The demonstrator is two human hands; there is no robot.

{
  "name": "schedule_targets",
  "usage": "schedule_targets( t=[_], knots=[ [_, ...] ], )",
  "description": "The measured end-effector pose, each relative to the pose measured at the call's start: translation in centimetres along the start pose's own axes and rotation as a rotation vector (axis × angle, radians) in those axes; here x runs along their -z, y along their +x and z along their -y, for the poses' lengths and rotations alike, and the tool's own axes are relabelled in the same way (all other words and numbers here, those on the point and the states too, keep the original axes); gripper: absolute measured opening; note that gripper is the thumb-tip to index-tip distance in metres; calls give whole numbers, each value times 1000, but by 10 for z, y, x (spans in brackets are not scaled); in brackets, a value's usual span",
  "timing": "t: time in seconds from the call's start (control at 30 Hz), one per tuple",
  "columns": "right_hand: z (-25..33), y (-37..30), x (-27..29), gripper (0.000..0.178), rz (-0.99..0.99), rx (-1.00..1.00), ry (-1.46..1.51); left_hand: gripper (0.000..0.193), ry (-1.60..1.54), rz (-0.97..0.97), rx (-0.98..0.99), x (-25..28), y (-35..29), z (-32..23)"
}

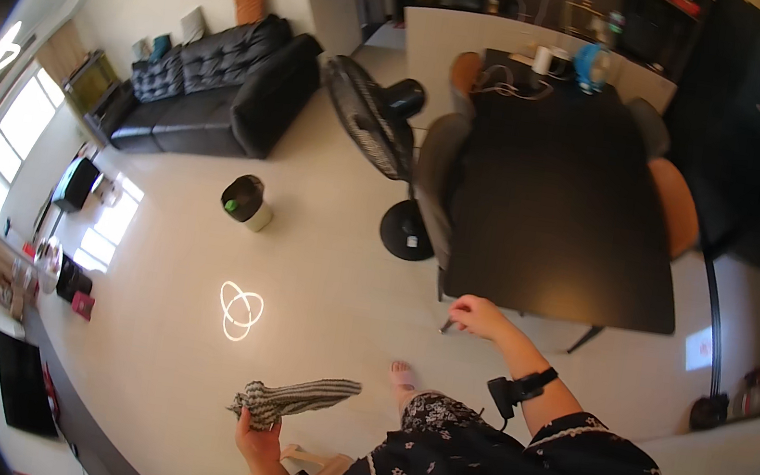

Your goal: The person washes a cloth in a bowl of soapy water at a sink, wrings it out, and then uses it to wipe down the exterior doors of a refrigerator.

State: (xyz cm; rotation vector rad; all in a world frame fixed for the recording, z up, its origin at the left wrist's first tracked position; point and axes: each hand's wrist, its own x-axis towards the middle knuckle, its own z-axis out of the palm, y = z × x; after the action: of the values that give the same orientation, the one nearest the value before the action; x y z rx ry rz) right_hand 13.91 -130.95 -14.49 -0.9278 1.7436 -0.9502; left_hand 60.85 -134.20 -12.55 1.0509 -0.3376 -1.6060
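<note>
Down at the lower middle, my left hand [257, 439] pinches a striped cloth [294, 400]; my right hand [478, 316] touches the black counter [564, 205] edge, its grip unclear.

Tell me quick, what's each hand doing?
Left hand: closed, holding a striped cloth.
Right hand: fingers curled at the black table corner; holding anything, cannot tell.

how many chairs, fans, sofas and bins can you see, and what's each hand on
chairs at the black table: 4, two grey, two orange
standing fan: 1
black sofa: 1
bin: 1
total: 7
left hand: grips a striped cloth
right hand: at the table's near edge
</note>
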Motion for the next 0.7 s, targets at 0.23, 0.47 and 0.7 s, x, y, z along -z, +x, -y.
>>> schedule_targets(
  t=[0.23, 0.47, 0.7],
  knots=[
    [121, 190, -75, 20, 133, 226, -268, 29, -123, -64, -67, -25, 111, -81],
    [258, 311, -177, 20, 436, 447, -447, 30, -152, -238, -120, -49, 243, -136],
    [308, 456, -208, 22, 451, 279, -664, 26, -37, -182, -55, -114, 455, -209]
  ],
)
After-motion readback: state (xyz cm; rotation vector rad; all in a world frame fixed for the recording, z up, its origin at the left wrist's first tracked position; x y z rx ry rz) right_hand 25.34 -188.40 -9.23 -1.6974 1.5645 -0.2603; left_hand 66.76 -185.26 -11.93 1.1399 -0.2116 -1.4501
